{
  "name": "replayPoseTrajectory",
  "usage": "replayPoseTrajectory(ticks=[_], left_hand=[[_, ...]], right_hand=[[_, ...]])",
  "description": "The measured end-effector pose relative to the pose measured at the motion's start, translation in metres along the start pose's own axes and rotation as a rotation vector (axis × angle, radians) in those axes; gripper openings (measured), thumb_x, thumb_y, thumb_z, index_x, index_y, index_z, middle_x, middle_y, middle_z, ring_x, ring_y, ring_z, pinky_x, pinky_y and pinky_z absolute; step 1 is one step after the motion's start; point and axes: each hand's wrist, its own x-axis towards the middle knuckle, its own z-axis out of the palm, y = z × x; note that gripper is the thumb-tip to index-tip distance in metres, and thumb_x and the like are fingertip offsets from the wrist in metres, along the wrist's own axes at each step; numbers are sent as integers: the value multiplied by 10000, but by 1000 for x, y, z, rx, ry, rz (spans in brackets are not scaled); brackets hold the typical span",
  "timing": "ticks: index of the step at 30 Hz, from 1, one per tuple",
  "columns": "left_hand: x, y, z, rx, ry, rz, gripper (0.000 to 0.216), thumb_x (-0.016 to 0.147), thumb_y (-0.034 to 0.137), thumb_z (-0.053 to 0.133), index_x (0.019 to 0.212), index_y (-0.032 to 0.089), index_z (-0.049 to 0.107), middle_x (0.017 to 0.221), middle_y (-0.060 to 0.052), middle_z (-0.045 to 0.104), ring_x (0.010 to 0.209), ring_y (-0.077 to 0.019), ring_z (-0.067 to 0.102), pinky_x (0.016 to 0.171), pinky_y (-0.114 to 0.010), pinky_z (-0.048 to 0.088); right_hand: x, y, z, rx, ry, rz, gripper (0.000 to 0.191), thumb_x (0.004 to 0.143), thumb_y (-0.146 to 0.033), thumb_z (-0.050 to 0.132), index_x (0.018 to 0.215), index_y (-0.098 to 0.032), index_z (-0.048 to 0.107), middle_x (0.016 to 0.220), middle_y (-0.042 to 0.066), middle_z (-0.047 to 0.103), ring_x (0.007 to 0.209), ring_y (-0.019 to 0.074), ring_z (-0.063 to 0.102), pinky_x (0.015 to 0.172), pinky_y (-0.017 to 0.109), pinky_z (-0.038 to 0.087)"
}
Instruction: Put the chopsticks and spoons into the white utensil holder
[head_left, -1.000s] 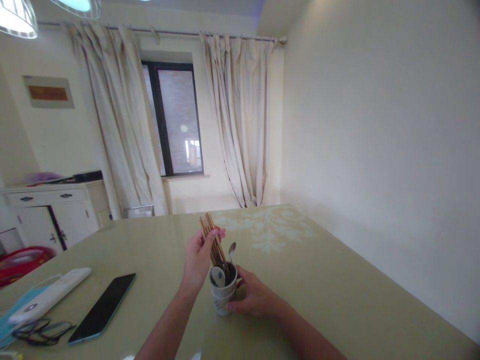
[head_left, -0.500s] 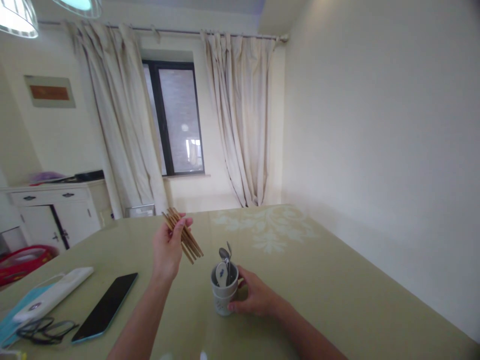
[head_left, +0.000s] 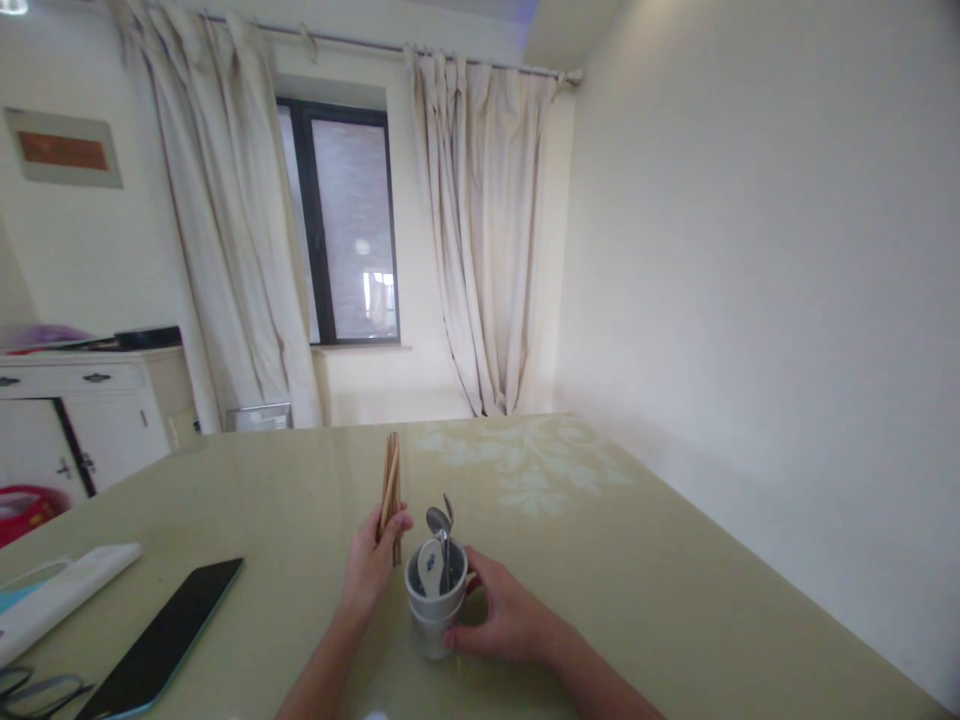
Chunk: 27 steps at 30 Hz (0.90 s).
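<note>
My left hand (head_left: 371, 562) is closed round a bundle of wooden chopsticks (head_left: 391, 482), held nearly upright just left of a white cup (head_left: 435, 608). The cup stands on the table and holds a metal spoon (head_left: 441, 528) and a white ceramic spoon (head_left: 429, 568). My right hand (head_left: 504, 613) wraps round the cup's right side and steadies it.
The green glass-topped table (head_left: 675, 590) reaches to the wall on the right. A black phone (head_left: 161, 640), a white remote (head_left: 60, 598) and glasses (head_left: 30, 690) lie at the left. A white cabinet (head_left: 82, 410) and curtains (head_left: 480, 240) stand behind.
My left hand lifted the chopsticks out of the cup, swung them left, then brought them back upright beside the cup. The right hand stayed on the cup. The camera tilted down a little.
</note>
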Motion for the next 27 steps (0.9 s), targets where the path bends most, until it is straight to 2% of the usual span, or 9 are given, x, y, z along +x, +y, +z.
replayPoseTrajectory(ticks=[3, 6, 8, 11, 13, 16, 18, 22, 27], left_hand=[[3, -7, 0, 27, -37, -46, 694, 664, 763, 758, 1037, 178, 730, 789, -82, 781, 751, -269, 768, 684, -369, 621], [6, -10, -7, 115, -53, -82, 594, 742, 707, 715, 1028, 187, 725, 810, -89, 779, 710, -255, 759, 632, -356, 605], [7, -9, -15, 239, -38, -89, 416, 837, 585, 672, 986, 200, 730, 821, -96, 780, 764, -272, 764, 676, -366, 596], [3, -4, -26, 446, 13, -86, 216, 934, 371, 586, 923, 220, 741, 841, -126, 784, 910, -334, 767, 835, -438, 567], [-2, 0, -30, 617, 29, -83, 254, 968, 256, 511, 1004, 230, 761, 961, -158, 806, 989, -362, 765, 910, -486, 539], [-9, 4, -30, 998, -21, -65, 454, 987, 124, 376, 1222, 238, 747, 1201, -195, 791, 1049, -376, 767, 918, -508, 538], [-12, 4, -28, 1150, -54, -68, 498, 993, 106, 337, 1258, 218, 744, 1218, -221, 783, 1052, -391, 770, 890, -512, 549], [-12, 2, -28, 1153, -64, -98, 437, 995, 166, 403, 1257, 232, 747, 1165, -202, 801, 1061, -374, 776, 890, -472, 558], [-11, -2, -29, 1153, -102, -88, 466, 972, 234, 462, 1386, 208, 675, 1381, -179, 739, 1260, -359, 710, 1009, -460, 546]], right_hand=[[-1, -2, 0, -23, -3, -3, 836, 713, -344, 976, 1459, -264, 608, 1377, 116, 716, 1210, 331, 677, 993, 442, 531], [-2, -5, -1, -39, -17, 2, 822, 734, -332, 968, 1466, -278, 599, 1366, 104, 717, 1198, 321, 674, 999, 438, 523], [-3, -7, -1, -57, -22, 8, 796, 740, -334, 964, 1448, -273, 605, 1339, 100, 723, 1178, 316, 674, 999, 436, 518], [-3, -9, -1, -71, -21, 19, 765, 745, -338, 958, 1422, -259, 611, 1322, 98, 724, 1170, 313, 667, 1003, 434, 512], [-4, -10, -1, -68, -26, 29, 775, 748, -347, 955, 1431, -257, 601, 1330, 100, 720, 1174, 314, 665, 1005, 433, 511], [-4, -10, -1, -75, -31, 36, 788, 751, -365, 952, 1443, -256, 591, 1346, 108, 714, 1185, 320, 665, 1004, 439, 512], [-4, -10, -1, -81, -29, 33, 777, 766, -384, 940, 1447, -254, 587, 1355, 116, 711, 1197, 325, 663, 1009, 445, 513], [-5, -10, -1, -66, -32, 20, 776, 788, -432, 924, 1458, -253, 576, 1366, 123, 707, 1204, 330, 664, 1005, 454, 521], [-5, -9, -1, -64, -27, 23, 789, 791, -438, 923, 1475, -262, 571, 1369, 127, 699, 1211, 350, 655, 1012, 476, 525]])
